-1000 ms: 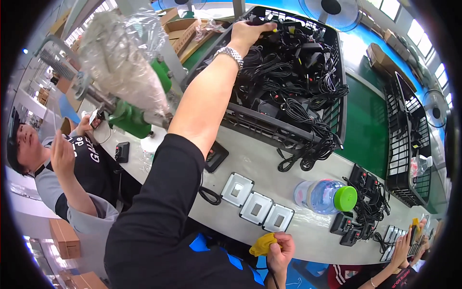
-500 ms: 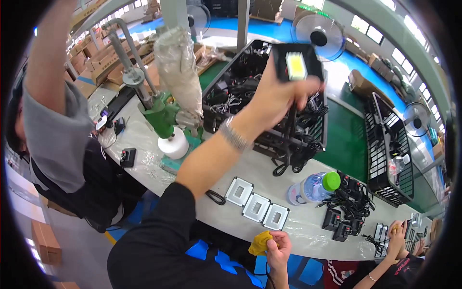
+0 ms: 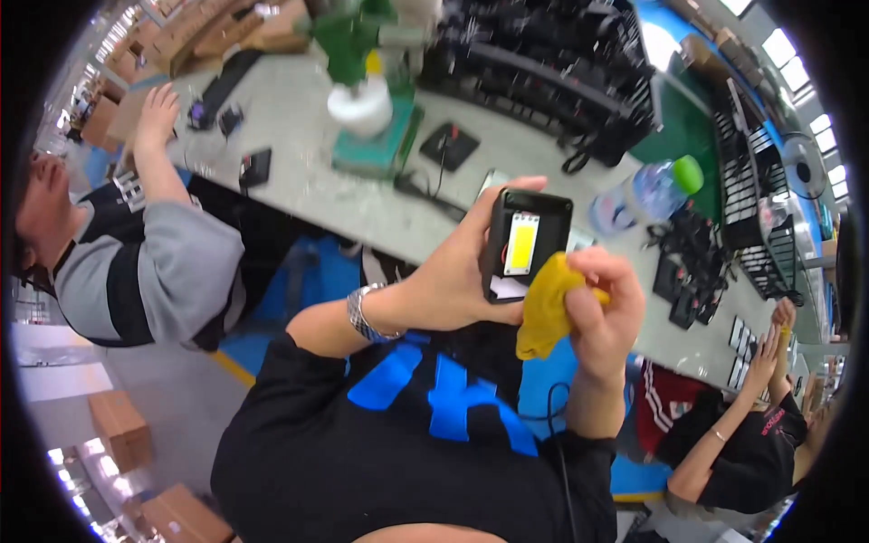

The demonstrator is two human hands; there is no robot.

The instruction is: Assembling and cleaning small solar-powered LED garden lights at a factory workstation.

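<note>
In front of my chest, my left hand grips a small black lamp housing by its side. The housing's open face is turned up, showing a yellow LED panel on a white plate. A bunched yellow cloth is pinched in my right hand, close beside the housing's lower right edge. Whether cloth and housing touch, I cannot tell. Silvery frames on the table are mostly hidden behind my left hand and the housing.
A green press with a white cylinder stands beyond. Near it lies a black corded unit. A full black crate, a green-capped bottle and cabled black lamps are further right. Co-workers sit on both sides.
My left hand has brought the lamp housing down from above the crate to my chest. My right hand has risen with the cloth to meet it. The view has tilted downward.
</note>
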